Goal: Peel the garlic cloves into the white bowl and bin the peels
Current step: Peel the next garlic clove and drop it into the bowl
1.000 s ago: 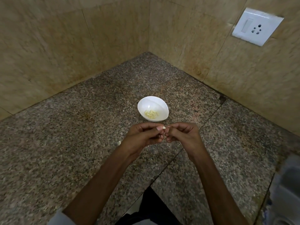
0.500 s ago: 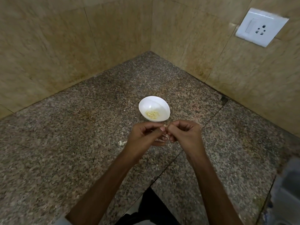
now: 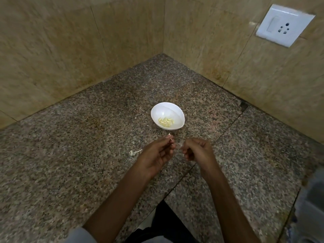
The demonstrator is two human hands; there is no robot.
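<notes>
1. Table (image 3: 70, 155): speckled granite slab set into a corner, with a seam running diagonally under the right forearm.
2. White bowl (image 3: 177, 111): stands upright on the table near the middle of the view, just beyond both hands and touching neither.
3. Peeled cloves (image 3: 165, 121): a small heap of pale yellow pieces lying in the bottom of the white bowl, toward its near side.
4. Left hand (image 3: 156, 155): raised over the table, palm partly turned up. Its grip is pressed together, thumb and forefinger pinching a garlic clove (image 3: 169, 135).
5. Garlic clove: only its pale tip shows above the left fingertips. It is held in the air just short of the bowl's near rim.
6. Right hand (image 3: 198, 149): just beside the left hand but apart from it, back of the hand toward the camera and fingers curled inward. A thin pale wisp (image 3: 178, 145) shows at its fingertips, possibly peel. Whether the grip pinches it cannot be told, as the area is blurred.
7. Peel scrap (image 3: 134, 152): a whitish curl with a thin tail, lying on the table just left of the left hand.
8. Walls (image 3: 52, 50): beige tiles meeting at the corner behind the bowl.
9. Wall socket (image 3: 284, 25): white plate with a switch, upper right on the right-hand wall.
</notes>
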